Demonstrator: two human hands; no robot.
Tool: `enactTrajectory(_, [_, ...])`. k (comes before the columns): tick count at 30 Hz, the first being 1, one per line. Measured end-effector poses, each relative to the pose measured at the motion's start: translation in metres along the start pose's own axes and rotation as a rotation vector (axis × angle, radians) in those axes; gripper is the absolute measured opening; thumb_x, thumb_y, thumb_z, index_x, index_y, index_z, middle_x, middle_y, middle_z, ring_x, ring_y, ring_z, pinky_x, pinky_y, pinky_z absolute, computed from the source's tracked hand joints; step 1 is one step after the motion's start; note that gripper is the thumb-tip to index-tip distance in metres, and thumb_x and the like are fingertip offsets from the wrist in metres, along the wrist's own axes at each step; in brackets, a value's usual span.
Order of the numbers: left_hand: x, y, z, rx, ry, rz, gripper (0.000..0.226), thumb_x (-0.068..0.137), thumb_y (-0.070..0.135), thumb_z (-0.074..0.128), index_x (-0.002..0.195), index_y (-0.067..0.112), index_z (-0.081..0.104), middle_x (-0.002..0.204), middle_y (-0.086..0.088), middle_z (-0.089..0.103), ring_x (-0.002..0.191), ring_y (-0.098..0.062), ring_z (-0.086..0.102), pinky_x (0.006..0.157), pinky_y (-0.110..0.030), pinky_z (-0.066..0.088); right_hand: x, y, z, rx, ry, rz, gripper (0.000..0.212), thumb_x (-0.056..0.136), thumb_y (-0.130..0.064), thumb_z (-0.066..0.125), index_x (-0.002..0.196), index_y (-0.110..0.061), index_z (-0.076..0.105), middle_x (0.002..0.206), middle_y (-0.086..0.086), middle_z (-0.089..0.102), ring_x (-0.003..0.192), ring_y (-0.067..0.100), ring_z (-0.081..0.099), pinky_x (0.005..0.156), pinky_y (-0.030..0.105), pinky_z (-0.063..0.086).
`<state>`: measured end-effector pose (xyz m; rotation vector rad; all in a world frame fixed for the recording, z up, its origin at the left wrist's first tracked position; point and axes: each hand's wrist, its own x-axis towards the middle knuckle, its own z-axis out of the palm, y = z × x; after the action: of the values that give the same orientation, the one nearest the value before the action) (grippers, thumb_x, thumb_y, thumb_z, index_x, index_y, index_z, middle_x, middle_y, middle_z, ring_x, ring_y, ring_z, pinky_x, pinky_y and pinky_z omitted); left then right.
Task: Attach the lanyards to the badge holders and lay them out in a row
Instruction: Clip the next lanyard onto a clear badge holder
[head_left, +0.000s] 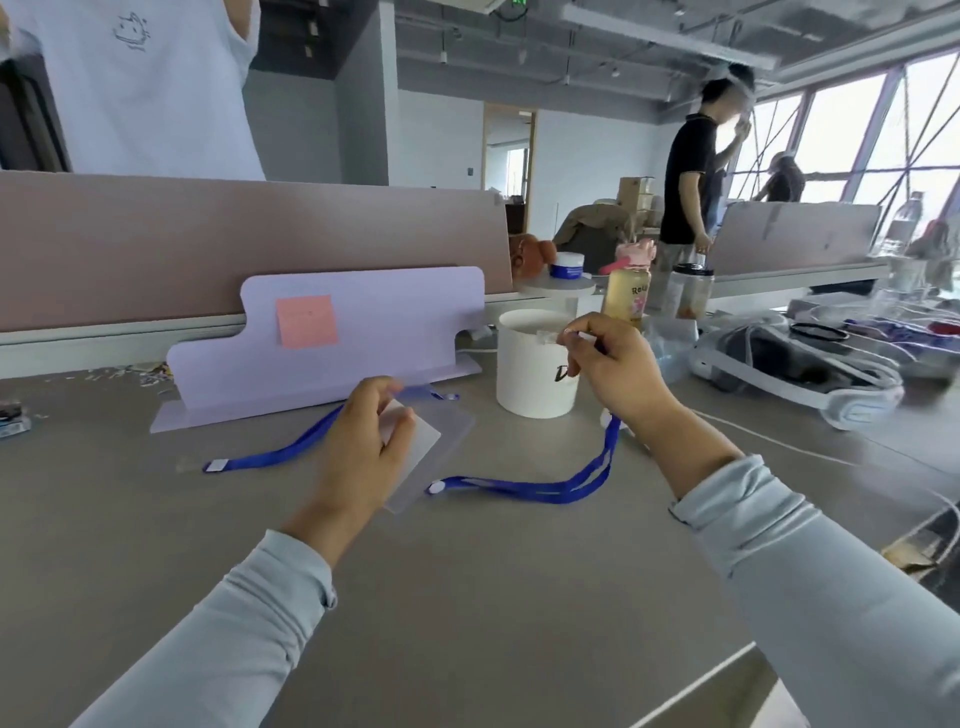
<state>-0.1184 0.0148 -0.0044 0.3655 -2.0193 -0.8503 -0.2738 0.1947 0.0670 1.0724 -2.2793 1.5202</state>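
Badge holder (422, 458): clear soft plastic sleeve with a white card inside, gripped in the left hand (363, 441) just above the table (467, 597), thumb across its face and fingers curled behind its left edge. Judged light, bendy and a bit slick. Best held by the edges near the slot end, so the slot stays flat and uncovered.

Right hand (615, 366) is raised in front of the white tub (530, 384), thumb and forefinger pinching the small clear clip (551, 336) of a blue lanyard (524, 489). The strap hangs from under the wrist and trails in a loop on the table to the right of the holder. Strap is limp ribbon, with no stiffness to push with; steer it by the clip only.

Clip and holder are well apart; joining not yet done.

Second lanyard (270, 455) lies flat on the table to the left, its far end passing behind the left hand.

Room: bare table toward the person, good for the row. Lilac stand (363, 322) and tub close off the back. A headset (779, 369) and white cable (769, 441) crowd the right. Risk: the trailing loop may snag on the tub or cable when lifted.
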Motion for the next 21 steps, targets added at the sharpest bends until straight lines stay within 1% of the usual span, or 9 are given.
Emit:
enactTrajectory(3, [-0.003,-0.004,-0.001,0.019,0.003,-0.024,0.024,0.089,0.012,0.052,0.113,0.015,0.052,0.105,0.004,0.053,0.096,-0.012,0.049,0.079,-0.023,0.033,-0.015,0.008,0.025,0.018,-0.206,0.031,0.014,0.092,-0.015,0.054,0.085,-0.019,0.064,0.075,0.005,0.065,0.064,0.015,0.053,0.064,0.027,0.044])
enactTrajectory(5, [-0.006,-0.01,-0.01,0.019,-0.001,-0.052,0.023,0.09,0.013,0.052,0.113,0.016,0.052,0.106,0.004,0.052,0.097,-0.012,0.049,0.079,-0.024,0.033,-0.027,0.014,0.052,0.032,-0.349,0.064,0.014,0.09,-0.012,0.056,0.087,-0.018,0.069,0.085,0.003,0.066,0.076,0.013,0.055,0.072,0.022,0.045])
enactTrajectory(7, [-0.007,-0.017,-0.022,0.043,0.014,-0.049,0.022,0.089,0.016,0.054,0.111,0.016,0.053,0.105,0.003,0.054,0.097,-0.013,0.05,0.08,-0.026,0.035,-0.036,0.016,0.08,0.019,-0.458,0.063,0.015,0.089,-0.01,0.058,0.095,-0.012,0.072,0.092,-0.003,0.066,0.083,0.009,0.057,0.076,0.011,0.043])
enactTrajectory(9, [-0.008,-0.024,-0.039,0.077,0.045,-0.047,0.028,0.084,0.025,0.052,0.109,0.014,0.054,0.102,0.003,0.056,0.095,-0.014,0.052,0.079,-0.027,0.036,-0.042,0.012,0.107,0.02,-0.53,0.049,0.015,0.087,-0.01,0.061,0.098,-0.01,0.071,0.094,0.001,0.067,0.078,0.006,0.056,0.07,0.004,0.041])
enactTrajectory(11, [-0.01,-0.032,-0.057,0.116,0.087,-0.052,0.034,0.08,0.026,0.051,0.109,0.009,0.056,0.099,0.003,0.056,0.091,-0.014,0.052,0.077,-0.025,0.035,-0.044,0.007,0.134,0.052,-0.552,0.042,0.009,0.083,-0.012,0.066,0.092,-0.012,0.068,0.087,0.002,0.065,0.069,0.005,0.055,0.064,0.007,0.041])
enactTrajectory(14, [-0.014,-0.045,-0.087,0.223,0.132,-0.074,0.026,0.087,0.013,0.058,0.112,0.007,0.057,0.098,0.002,0.057,0.086,-0.012,0.052,0.074,-0.023,0.035,-0.044,0.002,0.169,0.022,-0.585,0.044,0.01,0.08,-0.018,0.071,0.083,-0.019,0.062,0.081,-0.003,0.063,0.07,0.007,0.057,0.062,0.013,0.041])
enactTrajectory(18, [-0.021,-0.064,-0.12,0.339,0.136,-0.074,0.024,0.088,0.01,0.056,0.111,0.01,0.06,0.091,0.005,0.053,0.07,-0.001,0.049,0.06,-0.008,0.033,-0.044,0.007,0.194,-0.178,-0.653,0.049,0.008,0.083,-0.021,0.067,0.09,-0.019,0.065,0.088,-0.004,0.063,0.08,0.012,0.057,0.07,0.021,0.042])
enactTrajectory(19, [-0.022,-0.067,-0.126,0.359,0.137,-0.079,0.024,0.088,0.01,0.056,0.111,0.012,0.061,0.089,0.006,0.053,0.069,0.0,0.049,0.06,-0.007,0.033,-0.042,0.009,0.196,-0.228,-0.652,0.051,0.009,0.084,-0.022,0.065,0.092,-0.02,0.066,0.09,-0.006,0.062,0.082,0.011,0.055,0.071,0.022,0.042])
enactTrajectory(21, [-0.022,-0.074,-0.135,0.383,0.151,-0.086,0.024,0.089,0.011,0.055,0.112,0.013,0.062,0.089,0.005,0.055,0.069,-0.002,0.05,0.059,-0.011,0.035,-0.036,0.007,0.2,-0.267,-0.601,0.046,0.012,0.085,-0.021,0.062,0.096,-0.021,0.066,0.097,-0.006,0.063,0.085,0.01,0.053,0.076,0.023,0.043])
